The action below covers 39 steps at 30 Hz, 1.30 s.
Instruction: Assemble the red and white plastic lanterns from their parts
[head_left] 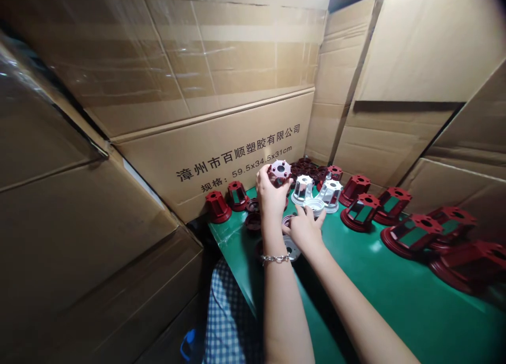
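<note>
we see a glossy green flat-topped table [399,295] pushed into a corner of stacked boxes. behind it we find a wide brown cardboard carton [221,147] with black printed lettering, and above that a brown carton crossed by shiny clear tape [177,58]. to our left rise shadowed brown cardboard boxes [71,237]; to our right, a pale tan cardboard panel [430,47] overhangs more cartons. light glints off the tabletop, while the lower left falls dark.

Reads as a small workshop or packing corner: hemmed in by taped, printed cardboard cartons [221,147], fitted with a green desk [387,285] carrying rows of matching red housings [359,212].
</note>
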Motion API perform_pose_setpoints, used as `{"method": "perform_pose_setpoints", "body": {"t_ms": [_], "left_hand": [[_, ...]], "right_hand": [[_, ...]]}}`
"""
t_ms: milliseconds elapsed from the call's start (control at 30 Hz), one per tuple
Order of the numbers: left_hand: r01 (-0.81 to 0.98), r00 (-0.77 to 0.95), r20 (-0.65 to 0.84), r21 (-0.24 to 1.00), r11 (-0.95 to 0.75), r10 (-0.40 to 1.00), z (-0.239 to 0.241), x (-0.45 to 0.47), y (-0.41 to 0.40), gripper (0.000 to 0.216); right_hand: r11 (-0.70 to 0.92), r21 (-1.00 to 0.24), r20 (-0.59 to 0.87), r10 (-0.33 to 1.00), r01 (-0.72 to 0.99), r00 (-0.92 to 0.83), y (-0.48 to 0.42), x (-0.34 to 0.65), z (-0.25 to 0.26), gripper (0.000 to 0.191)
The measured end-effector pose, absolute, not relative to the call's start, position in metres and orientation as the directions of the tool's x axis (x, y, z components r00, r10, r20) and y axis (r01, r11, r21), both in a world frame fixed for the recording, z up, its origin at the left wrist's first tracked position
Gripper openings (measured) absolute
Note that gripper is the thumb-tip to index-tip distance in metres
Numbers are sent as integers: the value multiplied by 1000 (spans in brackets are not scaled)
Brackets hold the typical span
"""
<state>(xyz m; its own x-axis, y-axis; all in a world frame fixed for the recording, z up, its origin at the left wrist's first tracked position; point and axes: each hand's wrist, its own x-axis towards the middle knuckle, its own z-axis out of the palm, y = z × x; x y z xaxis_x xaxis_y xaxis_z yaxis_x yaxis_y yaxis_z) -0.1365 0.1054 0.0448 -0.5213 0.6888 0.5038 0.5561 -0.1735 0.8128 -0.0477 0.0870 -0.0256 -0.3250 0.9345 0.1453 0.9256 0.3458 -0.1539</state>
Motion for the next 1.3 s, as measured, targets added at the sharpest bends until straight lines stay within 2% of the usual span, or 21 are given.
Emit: {"method": "perform_pose_setpoints", "body": {"t_ms": [100,167,200,233,300,333,400,467,533,600,667,833,967,1100,1200,1300], "left_hand": [[570,-471,525,794,-210,709,44,-137,105,54],[581,-440,532,783,-222,724,44,-139,104,54],[584,-431,531,780,-222,729,44,-140,104,53],[586,-427,528,780,-220,734,44,-141,103,54],[581,-414,511,785,-213,753,43,-142,103,54],[576,-402,498,790,-210,768,43,-142,103,54],[571,-364,479,792,-215,799,41,-141,105,53],[571,-319,479,786,-237,818,38,-137,108,49],[564,-272,485,780,-271,831,34,-133,112,45],[542,-223,480,785,-301,848,31,-127,116,45],[516,-175,475,790,-330,862,28,-122,119,50],[507,-102,494,772,-382,863,26,-116,123,52],[573,-57,469,738,-356,881,30,-115,121,51],[668,6,407,678,-307,913,36,-114,116,57],[692,39,383,656,-301,923,39,-112,113,59],[688,-5,447,651,-321,894,40,-107,115,52]], "right_hand": [[343,-173,93,939,923,-331,82,-47,-21,10],[363,-218,128,931,906,-342,84,-43,-18,11],[373,-286,166,927,883,-337,87,-40,-16,9],[372,-428,206,927,823,-312,91,-36,-13,8],[314,-786,232,948,533,-216,101,-24,-7,10],[255,-909,207,963,330,-173,106,-17,-4,12],[137,-991,136,981,-1,-140,114,-1,5,21],[80,-985,100,987,-152,-127,118,15,16,34],[8,-924,48,994,-383,-96,118,27,27,36],[-81,-789,-27,995,-609,-98,115,35,38,34],[-157,-658,-94,988,-737,-126,113,39,46,30],[-175,-554,-139,983,-814,-117,110,40,55,24],[-137,-580,-78,991,-803,-113,113,39,51,25],[102,-647,105,993,-756,45,118,41,41,22],[221,-686,208,973,-693,104,122,45,35,42],[174,-698,169,983,-695,77,125,50,30,58]]}}
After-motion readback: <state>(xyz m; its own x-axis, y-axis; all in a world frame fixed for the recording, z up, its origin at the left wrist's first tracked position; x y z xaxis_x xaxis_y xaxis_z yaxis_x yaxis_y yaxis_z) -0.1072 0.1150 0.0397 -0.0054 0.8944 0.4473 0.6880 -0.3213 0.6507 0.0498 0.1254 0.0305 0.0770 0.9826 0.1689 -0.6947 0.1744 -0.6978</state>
